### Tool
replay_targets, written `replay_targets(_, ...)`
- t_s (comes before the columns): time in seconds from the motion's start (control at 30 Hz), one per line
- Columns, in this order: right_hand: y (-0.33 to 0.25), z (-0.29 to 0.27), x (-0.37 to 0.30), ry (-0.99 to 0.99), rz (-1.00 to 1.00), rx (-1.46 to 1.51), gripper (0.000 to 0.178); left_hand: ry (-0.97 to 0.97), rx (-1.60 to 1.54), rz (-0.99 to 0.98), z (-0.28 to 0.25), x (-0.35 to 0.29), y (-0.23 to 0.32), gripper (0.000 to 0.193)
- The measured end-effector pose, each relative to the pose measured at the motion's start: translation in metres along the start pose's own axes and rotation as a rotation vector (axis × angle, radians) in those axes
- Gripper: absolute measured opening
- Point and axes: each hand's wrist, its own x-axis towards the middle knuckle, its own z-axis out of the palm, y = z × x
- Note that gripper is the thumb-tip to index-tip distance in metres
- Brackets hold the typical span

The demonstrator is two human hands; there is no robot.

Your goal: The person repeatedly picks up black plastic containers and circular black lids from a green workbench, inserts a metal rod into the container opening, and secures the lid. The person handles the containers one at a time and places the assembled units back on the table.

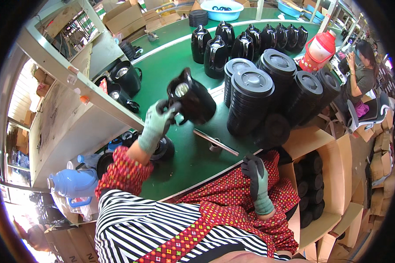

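Observation:
My left hand (156, 122), in a pale green glove with dark fingers, is closed on the handle of a black jug (198, 104). The jug hangs tilted over the green work surface (188, 166), its shiny inner mouth toward me. Over my lap by the table's near edge is my gloved right hand (256, 179), its fingers curled together; whatever they may hold is hidden. Between the hands, a metal rod (216, 142) lies slantwise across a small ring-shaped piece (214, 146). Another dark round vessel (163, 148) stands below my left wrist, partly covered by it.
Glossy black jugs (216, 57) stand in rows at the back. Tall stacks of black lids (252, 87) rise at right, near a red flask (319, 50). An open carton (333, 184) holds black cylinders. A metal frame post (87, 94) crosses at left. A co-worker (360, 72) sits far right.

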Motion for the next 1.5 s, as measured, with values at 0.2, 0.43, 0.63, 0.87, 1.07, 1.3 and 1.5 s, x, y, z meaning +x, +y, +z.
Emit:
replay_targets(0.2,0.044,-0.01,-0.001,-0.017,-0.192,-0.326,0.034,0.286,0.337,0.119,0.047,0.162,-0.057,0.047)
replay_targets(0.43,0.031,-0.004,-0.009,-0.002,-0.121,-0.208,0.031,0.262,0.445,-0.054,0.055,0.206,-0.049,0.065)
replay_targets(0.63,0.037,0.002,-0.001,-0.046,-0.181,-0.365,0.026,0.751,0.626,-0.127,-0.043,0.253,-0.129,0.111)
replay_targets(0.87,0.028,0.011,0.01,-0.102,-0.284,-0.485,0.026,0.596,1.052,-0.318,-0.129,0.283,-0.174,0.074)
replay_targets(1.07,0.02,0.021,0.012,-0.099,-0.289,-0.481,0.026,0.83,0.915,-0.279,-0.098,0.256,-0.16,0.063)
replay_targets(1.3,0.015,0.024,0.012,-0.164,-0.196,-0.397,0.028,0.66,0.603,0.078,-0.061,0.182,-0.088,0.051)
replay_targets(1.5,-0.074,0.072,0.017,-0.241,-0.502,-0.494,0.061,0.399,0.485,0.592,-0.058,0.025,0.011,0.025)
